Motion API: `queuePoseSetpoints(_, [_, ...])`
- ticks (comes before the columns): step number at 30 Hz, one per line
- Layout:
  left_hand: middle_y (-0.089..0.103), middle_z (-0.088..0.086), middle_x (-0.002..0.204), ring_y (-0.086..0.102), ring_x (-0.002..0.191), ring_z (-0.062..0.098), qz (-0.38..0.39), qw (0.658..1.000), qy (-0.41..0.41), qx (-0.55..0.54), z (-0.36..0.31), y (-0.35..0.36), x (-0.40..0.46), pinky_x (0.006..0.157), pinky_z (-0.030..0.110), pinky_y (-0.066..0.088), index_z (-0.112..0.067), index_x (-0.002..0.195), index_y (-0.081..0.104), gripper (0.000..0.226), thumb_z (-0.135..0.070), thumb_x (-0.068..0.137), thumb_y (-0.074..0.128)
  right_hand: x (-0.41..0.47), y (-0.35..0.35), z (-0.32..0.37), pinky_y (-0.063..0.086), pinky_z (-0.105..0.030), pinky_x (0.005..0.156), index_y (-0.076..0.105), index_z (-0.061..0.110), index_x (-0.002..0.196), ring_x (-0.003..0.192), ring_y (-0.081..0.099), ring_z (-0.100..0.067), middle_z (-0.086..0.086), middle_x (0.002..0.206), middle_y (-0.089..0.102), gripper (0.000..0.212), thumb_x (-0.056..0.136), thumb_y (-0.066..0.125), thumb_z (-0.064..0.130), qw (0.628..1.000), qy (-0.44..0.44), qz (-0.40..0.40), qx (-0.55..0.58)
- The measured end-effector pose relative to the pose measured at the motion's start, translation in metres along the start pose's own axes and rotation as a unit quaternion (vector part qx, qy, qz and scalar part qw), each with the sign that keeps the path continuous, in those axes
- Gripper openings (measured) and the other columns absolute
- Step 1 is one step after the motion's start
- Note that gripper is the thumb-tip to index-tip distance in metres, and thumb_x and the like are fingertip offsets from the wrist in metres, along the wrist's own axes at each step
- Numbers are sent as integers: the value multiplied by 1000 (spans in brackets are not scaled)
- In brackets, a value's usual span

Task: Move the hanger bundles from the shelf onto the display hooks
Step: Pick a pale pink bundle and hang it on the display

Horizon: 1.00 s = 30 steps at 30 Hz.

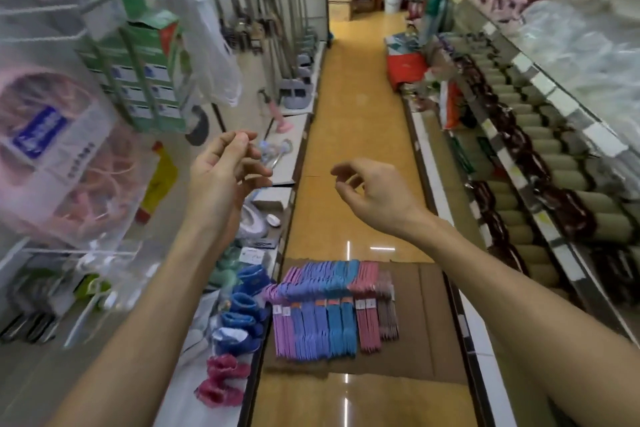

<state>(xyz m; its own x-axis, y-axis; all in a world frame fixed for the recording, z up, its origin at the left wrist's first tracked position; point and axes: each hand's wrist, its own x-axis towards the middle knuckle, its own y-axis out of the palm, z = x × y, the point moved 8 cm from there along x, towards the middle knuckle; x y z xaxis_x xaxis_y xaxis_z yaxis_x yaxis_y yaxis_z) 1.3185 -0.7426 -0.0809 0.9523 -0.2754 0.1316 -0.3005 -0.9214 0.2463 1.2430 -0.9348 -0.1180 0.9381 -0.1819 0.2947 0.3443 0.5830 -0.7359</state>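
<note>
Cardboard (426, 315) on the aisle floor carries the hanger bundles (329, 308), laid side by side by colour, likely staged within easy reach. Above them the left hand (221, 177) and right hand (374, 194) hang empty, fingers loosely curled and apart. Beyond, wire hooks (45, 10) jut from the left-hand rack, some bearing bags.

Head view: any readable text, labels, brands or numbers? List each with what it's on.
None legible.
Blue label on the pink bagged goods: blurred, unreadable.
Dark print below that label: too blurred.
Green boxes with blue-and-white panels: too small.
Small tags on the hanger bundles: no text resolvable.
Shelf-edge price tags, right side: blurred white, unreadable.
</note>
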Motion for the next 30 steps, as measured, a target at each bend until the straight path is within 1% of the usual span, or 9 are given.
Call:
queuePoseSetpoints(4, [60,-3,70,59,59,13,33,998,-50,-10,63,26,33,59,27,52,-16,94,64,17,-14,103,50,-4,20,-68,48,-17,77,63,16,125,91,60,-5,4,111,67,28,98,57,21,997,78,9,-13])
queuePoseSetpoints(7, [60,-3,74,60,62,13,63,995,-78,-2,119,46,54,61,29,53,-15,97,65,15,-14,102,51,-10,37,-124,54,-28,82,62,17,126,94,61,-7,4,112,67,28,99,55,22,991,129,6,-21])
queuePoseSetpoints(9, [59,-4,72,60,60,12,80,993,-91,2,160,59,63,59,27,53,-14,101,64,14,-14,103,50,-16,54,-164,55,-31,84,61,15,127,97,61,-8,3,113,67,29,99,55,21,987,158,3,-25])
queuePoseSetpoints(17, [57,-3,72,59,59,14,120,985,-116,52,374,76,83,59,28,51,-16,99,62,12,-13,102,50,-66,168,-355,56,-37,88,58,18,129,101,60,-12,2,120,65,30,100,54,22,970,229,25,-81])
queuePoseSetpoints(20, [56,-3,74,60,61,15,143,980,-117,81,453,74,81,60,30,51,-18,97,62,13,-14,103,51,-86,213,-417,55,-34,87,58,17,129,102,60,-12,1,120,65,30,100,54,21,963,250,30,-91])
queuePoseSetpoints(23, [56,-1,77,61,62,16,160,974,-116,113,531,69,78,62,31,51,-19,99,63,12,-15,102,52,-105,259,-472,46,-24,84,57,12,131,104,58,-12,-3,124,64,31,101,53,16,960,265,37,-88])
queuePoseSetpoints(25, [57,0,79,61,64,17,164,972,-116,125,583,64,75,63,32,52,-18,101,63,11,-16,102,53,-118,289,-507,42,-21,84,57,9,132,105,57,-11,-5,125,64,32,101,53,13,957,276,39,-84])
queuePoseSetpoints(28, [57,0,81,62,67,18,166,970,-116,133,655,56,71,64,33,52,-18,104,63,10,-17,102,53,-137,337,-559,40,-16,80,56,9,133,103,56,-10,-4,125,63,33,100,53,11,952,288,48,-92])
queuePoseSetpoints(30, [57,-1,79,62,66,17,162,971,-120,131,702,51,68,64,34,51,-17,105,63,10,-17,102,53,-148,368,-592,43,-19,78,56,10,131,97,54,-8,-2,121,64,32,99,54,12,950,292,48,-100])
